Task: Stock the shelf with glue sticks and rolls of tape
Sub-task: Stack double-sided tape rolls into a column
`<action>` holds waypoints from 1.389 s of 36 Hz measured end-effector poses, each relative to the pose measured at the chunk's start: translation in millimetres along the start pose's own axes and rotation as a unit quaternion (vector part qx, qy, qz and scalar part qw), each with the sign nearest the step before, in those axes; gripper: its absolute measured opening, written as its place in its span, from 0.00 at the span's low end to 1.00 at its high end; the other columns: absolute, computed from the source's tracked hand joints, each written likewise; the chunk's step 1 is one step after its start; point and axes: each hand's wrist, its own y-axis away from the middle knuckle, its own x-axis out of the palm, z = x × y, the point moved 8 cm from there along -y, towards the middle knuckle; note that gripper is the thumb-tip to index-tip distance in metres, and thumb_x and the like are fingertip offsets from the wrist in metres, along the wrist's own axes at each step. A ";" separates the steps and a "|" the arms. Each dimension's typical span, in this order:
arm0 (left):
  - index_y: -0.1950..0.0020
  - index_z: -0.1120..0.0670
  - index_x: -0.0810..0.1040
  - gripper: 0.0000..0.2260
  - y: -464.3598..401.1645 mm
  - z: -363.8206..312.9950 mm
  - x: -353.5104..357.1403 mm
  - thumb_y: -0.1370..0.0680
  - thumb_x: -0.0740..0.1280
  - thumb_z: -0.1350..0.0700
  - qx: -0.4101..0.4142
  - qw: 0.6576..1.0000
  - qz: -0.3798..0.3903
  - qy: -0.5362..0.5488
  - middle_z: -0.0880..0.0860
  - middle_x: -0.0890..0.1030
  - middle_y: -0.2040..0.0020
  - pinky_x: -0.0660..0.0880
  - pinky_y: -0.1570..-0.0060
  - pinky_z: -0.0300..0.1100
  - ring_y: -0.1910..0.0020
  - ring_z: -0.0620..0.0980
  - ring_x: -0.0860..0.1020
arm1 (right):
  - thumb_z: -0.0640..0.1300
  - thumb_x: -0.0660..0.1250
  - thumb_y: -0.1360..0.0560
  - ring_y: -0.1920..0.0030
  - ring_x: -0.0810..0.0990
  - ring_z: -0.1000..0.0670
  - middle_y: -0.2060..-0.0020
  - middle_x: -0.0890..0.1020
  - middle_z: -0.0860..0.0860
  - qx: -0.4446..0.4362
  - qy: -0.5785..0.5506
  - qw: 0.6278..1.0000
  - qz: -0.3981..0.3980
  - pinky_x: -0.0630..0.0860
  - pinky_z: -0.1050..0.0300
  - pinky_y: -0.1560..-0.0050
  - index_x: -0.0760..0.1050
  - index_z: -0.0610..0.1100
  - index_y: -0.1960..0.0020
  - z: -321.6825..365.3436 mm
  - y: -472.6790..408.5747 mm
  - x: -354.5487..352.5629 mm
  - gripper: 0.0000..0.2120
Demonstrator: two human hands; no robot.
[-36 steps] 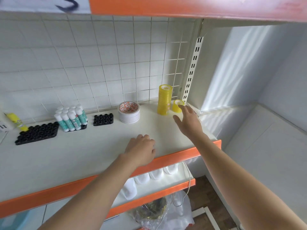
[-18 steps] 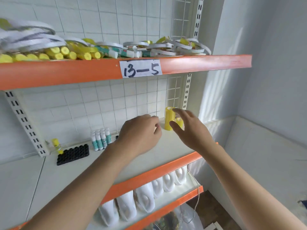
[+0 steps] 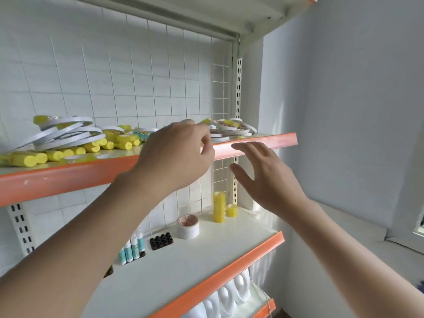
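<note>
Seeing head view tilted up since last frame: both hands now at the upper shelf [image 3: 263, 143] edge. Left hand [image 3: 174, 157] grip curled; can't tell if it holds anything. Right hand [image 3: 268, 177] spread, empty. Flat tape rolls [image 3: 229, 129], yellow glue sticks [image 3: 91, 146] heaped there.

Soft, bright daylight comes from the right, washing the right wall [image 3: 358, 111] pale and laying faint streaks across it. The wide lens bows the shelf edges [image 3: 252, 145] near the borders, and everything looks slightly soft, with mild motion blur.
</note>
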 end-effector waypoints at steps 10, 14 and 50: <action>0.47 0.51 0.76 0.09 -61.1 14.9 44.2 0.20 0.58 0.52 -0.010 0.991 0.070 -0.114 0.50 0.75 0.49 0.67 0.57 0.44 0.47 0.52 0.73 | 0.52 0.62 0.21 0.37 0.74 0.45 0.36 0.75 0.49 -0.004 -0.025 1.000 -0.004 0.72 0.52 0.45 0.71 0.49 0.32 -45.5 -59.8 15.4 0.18; 0.41 0.51 0.75 0.11 -85.4 13.3 70.3 0.20 0.58 0.54 -0.009 0.985 0.103 -0.135 0.52 0.75 0.45 0.68 0.54 0.45 0.43 0.53 0.72 | 0.53 0.61 0.20 0.38 0.75 0.44 0.36 0.75 0.48 -0.003 -0.046 0.999 0.017 0.71 0.52 0.45 0.70 0.49 0.32 -72.2 -88.5 37.3 0.19; 0.44 0.54 0.77 0.07 -195.4 29.1 191.9 0.19 0.62 0.57 -0.055 0.967 0.193 -0.159 0.54 0.70 0.46 0.70 0.59 0.46 0.52 0.56 0.75 | 0.45 0.62 0.22 0.48 0.76 0.43 0.47 0.79 0.45 0.002 -0.078 0.987 0.137 0.73 0.51 0.50 0.76 0.44 0.49 -176.0 -213.7 135.5 0.06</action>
